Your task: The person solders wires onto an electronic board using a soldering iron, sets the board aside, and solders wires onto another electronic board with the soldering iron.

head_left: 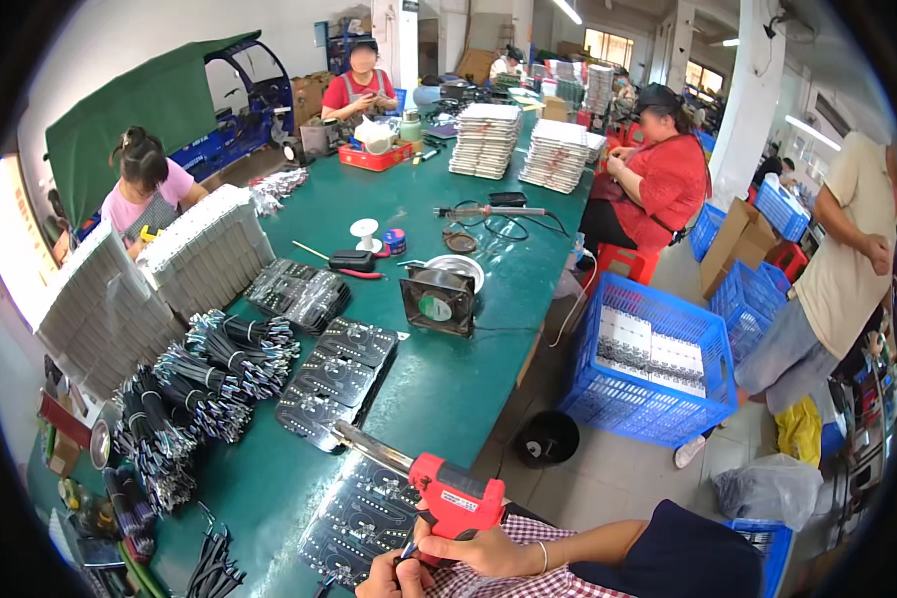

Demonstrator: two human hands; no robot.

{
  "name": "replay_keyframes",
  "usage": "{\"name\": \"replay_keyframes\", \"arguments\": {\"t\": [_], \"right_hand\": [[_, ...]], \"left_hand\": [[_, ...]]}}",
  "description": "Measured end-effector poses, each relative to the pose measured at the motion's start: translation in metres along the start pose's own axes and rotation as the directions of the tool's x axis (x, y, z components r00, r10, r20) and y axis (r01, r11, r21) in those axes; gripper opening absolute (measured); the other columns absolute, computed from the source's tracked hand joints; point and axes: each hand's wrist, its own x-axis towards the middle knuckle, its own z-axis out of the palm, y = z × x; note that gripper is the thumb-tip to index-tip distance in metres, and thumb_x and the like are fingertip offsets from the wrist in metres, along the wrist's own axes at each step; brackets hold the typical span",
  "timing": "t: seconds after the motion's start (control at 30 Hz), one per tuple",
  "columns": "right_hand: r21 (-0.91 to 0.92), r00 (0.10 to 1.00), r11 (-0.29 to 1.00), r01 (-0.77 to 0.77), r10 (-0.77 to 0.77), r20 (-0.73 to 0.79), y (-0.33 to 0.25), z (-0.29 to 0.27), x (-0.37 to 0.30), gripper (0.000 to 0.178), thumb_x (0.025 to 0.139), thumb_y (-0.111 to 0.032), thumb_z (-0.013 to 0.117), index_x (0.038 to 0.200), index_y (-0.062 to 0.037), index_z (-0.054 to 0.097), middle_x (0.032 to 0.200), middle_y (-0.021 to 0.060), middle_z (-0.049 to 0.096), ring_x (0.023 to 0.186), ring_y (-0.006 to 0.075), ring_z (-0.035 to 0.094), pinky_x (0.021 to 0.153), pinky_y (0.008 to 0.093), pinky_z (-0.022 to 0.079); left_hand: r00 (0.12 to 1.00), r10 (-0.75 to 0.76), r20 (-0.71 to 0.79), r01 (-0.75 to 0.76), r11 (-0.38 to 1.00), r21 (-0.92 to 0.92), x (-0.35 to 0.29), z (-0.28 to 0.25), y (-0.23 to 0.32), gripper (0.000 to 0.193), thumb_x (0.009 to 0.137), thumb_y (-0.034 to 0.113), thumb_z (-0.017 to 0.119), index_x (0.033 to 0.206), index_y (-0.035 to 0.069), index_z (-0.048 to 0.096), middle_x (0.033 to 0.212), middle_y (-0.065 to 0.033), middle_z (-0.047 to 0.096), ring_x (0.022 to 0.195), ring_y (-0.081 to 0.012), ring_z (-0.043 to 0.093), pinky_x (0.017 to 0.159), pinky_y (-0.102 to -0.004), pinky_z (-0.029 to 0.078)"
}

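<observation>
At the near edge of the green bench, my right hand [483,551] is closed around the handle of a red soldering gun [458,495]. Its metal barrel points up and left over black circuit boards [354,518]. Close against it, my left hand [391,578] pinches a short dark wire [410,546]; the fingertips of both hands meet there. More stacked black boards [337,379] lie just beyond the gun tip. Bundles of black wires with bare ends [209,374] are heaped to the left, and loose wires [212,563] lie nearer me.
A small black fan [438,302] stands mid-bench, near a solder spool [366,235] and a soldering iron [493,211]. White stacks [204,244] rise at left. A blue crate [648,399] and black bin [546,440] sit right of the bench. Several people work around it.
</observation>
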Motion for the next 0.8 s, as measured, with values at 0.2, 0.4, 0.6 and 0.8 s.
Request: {"name": "replay_keyframes", "arguments": {"t": [0.2, 0.4, 0.6, 0.8], "right_hand": [[0.005, 0.999, 1.000, 0.029, -0.029, 0.013, 0.006, -0.005, -0.001, 0.041, 0.091, -0.013, 0.065, 0.124, -0.0004, 0.044, 0.092, 0.0002, 0.061, 0.083, 0.0068, 0.057, 0.072, 0.0225, 0.047], [0.044, 0.984, 0.986, 0.160, -0.157, -0.079, 0.007, -0.007, -0.001, 0.041, 0.090, -0.011, 0.065, 0.124, -0.0002, 0.044, 0.091, 0.0005, 0.061, 0.082, 0.0080, 0.059, 0.074, 0.0233, 0.048], [0.110, 0.989, 0.987, 0.115, -0.104, -0.106, 0.003, -0.013, -0.005, 0.043, 0.086, -0.001, 0.066, 0.123, -0.0039, 0.043, 0.089, 0.0079, 0.060, 0.083, 0.0162, 0.058, 0.074, 0.0301, 0.047], [0.010, 0.980, 0.990, 0.141, -0.138, -0.146, -0.027, -0.020, -0.001, 0.041, 0.089, -0.011, 0.064, 0.124, -0.0028, 0.043, 0.088, 0.0105, 0.061, 0.083, 0.0185, 0.059, 0.074, 0.0341, 0.048]], "left_hand": [[1.000, -0.001, -0.013, 0.000, 1.000, -0.029, -0.002, 0.002, 0.005, 0.012, 0.093, 0.008, 0.055, 0.091, -0.001, 0.063, 0.058, -0.0064, 0.059, 0.051, -0.0113, 0.056, 0.049, -0.0256, 0.044], [0.997, 0.073, 0.029, -0.075, 0.993, 0.095, 0.002, 0.008, 0.015, 0.012, 0.092, 0.012, 0.058, 0.089, 0.001, 0.062, 0.061, -0.0139, 0.060, 0.052, -0.0231, 0.061, 0.050, -0.0331, 0.046], [0.992, 0.120, 0.033, -0.122, 0.989, 0.077, 0.004, 0.010, 0.019, 0.011, 0.091, 0.012, 0.059, 0.089, 0.002, 0.062, 0.062, -0.0152, 0.060, 0.053, -0.0282, 0.061, 0.051, -0.0344, 0.046], [0.979, 0.196, 0.055, -0.201, 0.973, 0.112, 0.003, 0.005, 0.019, 0.011, 0.089, 0.007, 0.058, 0.097, 0.002, 0.063, 0.072, -0.0156, 0.062, 0.064, -0.0313, 0.062, 0.059, -0.0365, 0.048]]}}
